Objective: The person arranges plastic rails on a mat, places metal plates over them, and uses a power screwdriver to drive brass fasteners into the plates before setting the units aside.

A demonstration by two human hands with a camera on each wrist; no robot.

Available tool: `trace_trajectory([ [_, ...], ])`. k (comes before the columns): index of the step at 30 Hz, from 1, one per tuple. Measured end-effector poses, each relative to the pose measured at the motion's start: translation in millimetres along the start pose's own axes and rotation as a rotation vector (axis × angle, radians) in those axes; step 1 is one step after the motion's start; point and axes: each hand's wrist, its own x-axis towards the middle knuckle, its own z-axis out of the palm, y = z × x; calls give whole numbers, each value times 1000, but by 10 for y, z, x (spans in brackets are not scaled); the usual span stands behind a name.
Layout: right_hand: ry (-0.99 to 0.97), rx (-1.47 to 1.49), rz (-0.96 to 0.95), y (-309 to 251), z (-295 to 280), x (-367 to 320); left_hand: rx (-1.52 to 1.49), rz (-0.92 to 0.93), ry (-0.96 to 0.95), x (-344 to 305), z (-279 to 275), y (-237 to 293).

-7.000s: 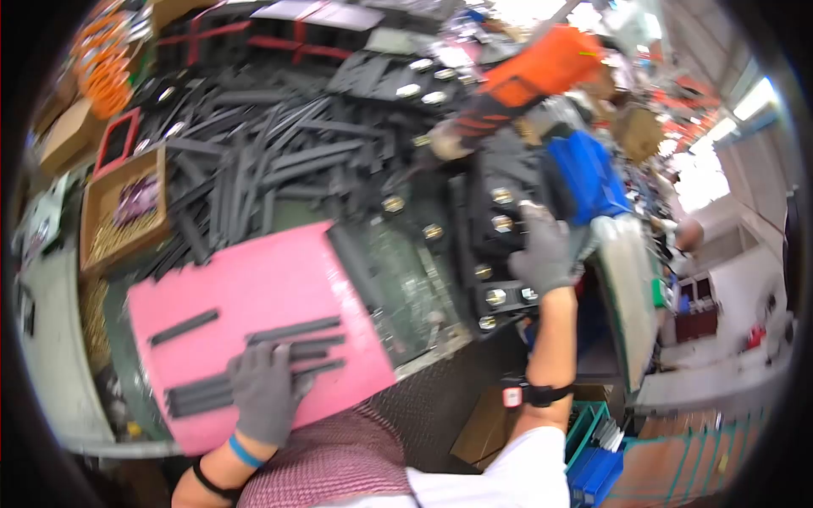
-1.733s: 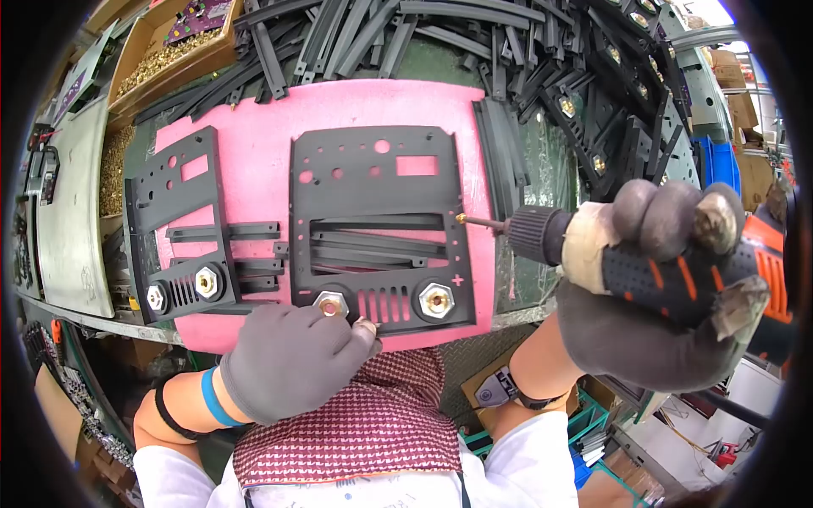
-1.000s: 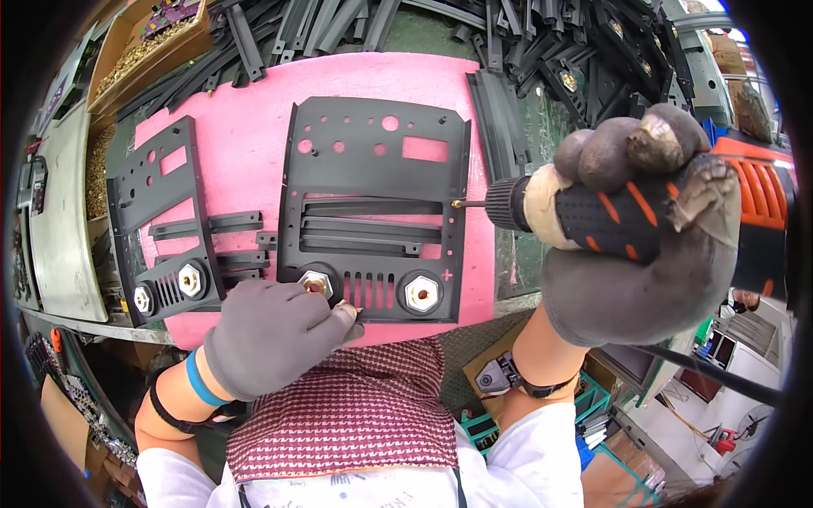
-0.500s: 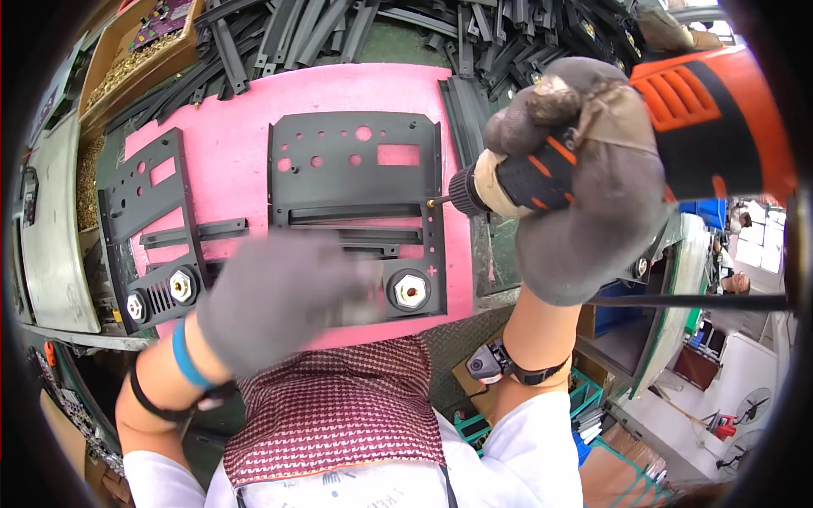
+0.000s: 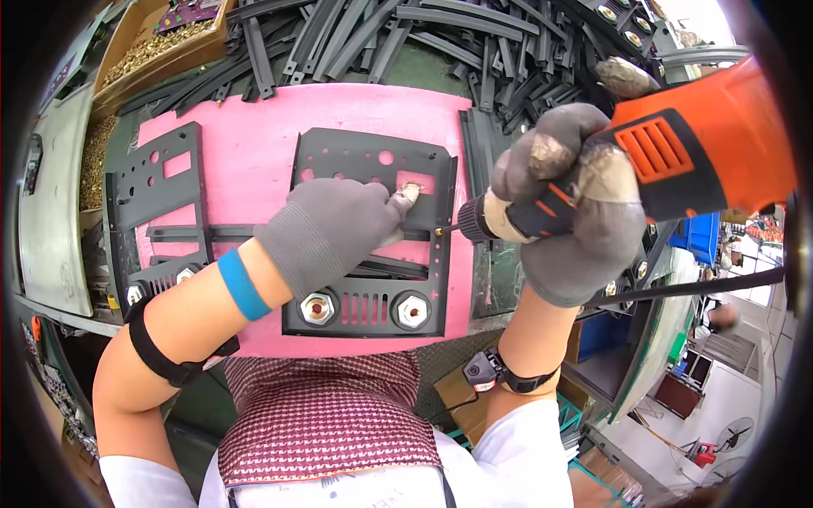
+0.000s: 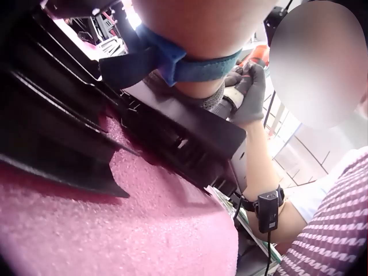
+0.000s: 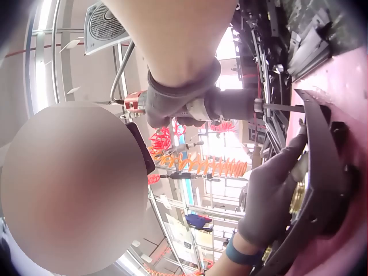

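My right hand (image 5: 584,203) grips an orange and black power drill (image 5: 677,144), seen also in the right wrist view (image 7: 178,103). The drill points left, its thin bit tipped with a small brass-coloured screw (image 5: 439,231) right at the side flange of a black metal panel (image 5: 339,142). Over the panel's middle lies my left hand (image 5: 339,229), one fingertip beside the rectangular cut-out. Its other fingers are partly hidden, and I cannot tell whether they pinch a strip. Dark metal strips (image 5: 394,267) show through the panel's large opening. Two hex nuts (image 5: 318,308) sit along its near edge.
A pink foam sheet (image 5: 246,118) lies under the work. To the left is a second black panel (image 5: 157,201). Many loose strips (image 5: 356,42) are heaped behind, beside a wooden box (image 5: 127,72) of brass parts. A cord (image 5: 694,286) runs at right.
Seven seconds ago, the right hand held no drill and the sheet bore only strips. Since then the panels have appeared. Lately the left hand moved from the panel's near edge up over its middle.
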Motion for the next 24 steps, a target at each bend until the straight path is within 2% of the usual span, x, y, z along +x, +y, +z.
trace_trajectory([
  [1, -4, 4, 5, 16, 6, 5, -1, -7, -3, 1, 5, -4],
  [11, -593, 200, -66, -55, -156, 245, 49, 20, 34, 2, 18, 10],
  [12, -1004, 326, 17, 100, -367, 499, 53, 33, 28, 1, 10, 1],
  [19, -1067, 343, 151, 168, -417, 587, 43, 37, 83, -2, 73, -20],
  [24, -1119, 369, 246, 178, -360, 618, 38, 7, 54, 13, 120, -25],
])
